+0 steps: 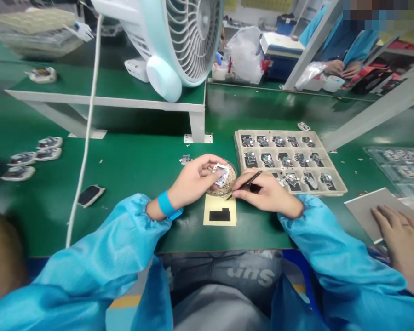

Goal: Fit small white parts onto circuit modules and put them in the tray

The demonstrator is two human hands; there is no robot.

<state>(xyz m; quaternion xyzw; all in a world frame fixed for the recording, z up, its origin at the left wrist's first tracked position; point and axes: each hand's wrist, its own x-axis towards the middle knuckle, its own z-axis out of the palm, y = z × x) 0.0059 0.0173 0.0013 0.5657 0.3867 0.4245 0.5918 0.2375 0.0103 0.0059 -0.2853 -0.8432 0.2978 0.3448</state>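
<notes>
Small metal part sits pinched in my left hand, fingers closed round it and pressing it onto a round holder near the tabletop's front edge, so it stays steady. My right hand lies low, wrist down, closed on dark tweezers angled toward it. A compartment tray waits just beside.

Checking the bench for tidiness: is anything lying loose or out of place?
Yes. One small part lies alone on the green mat, left of the left hand, outside the tray. Tiny scraps dot the mat nearby. The right hand holds tweezers.
</notes>
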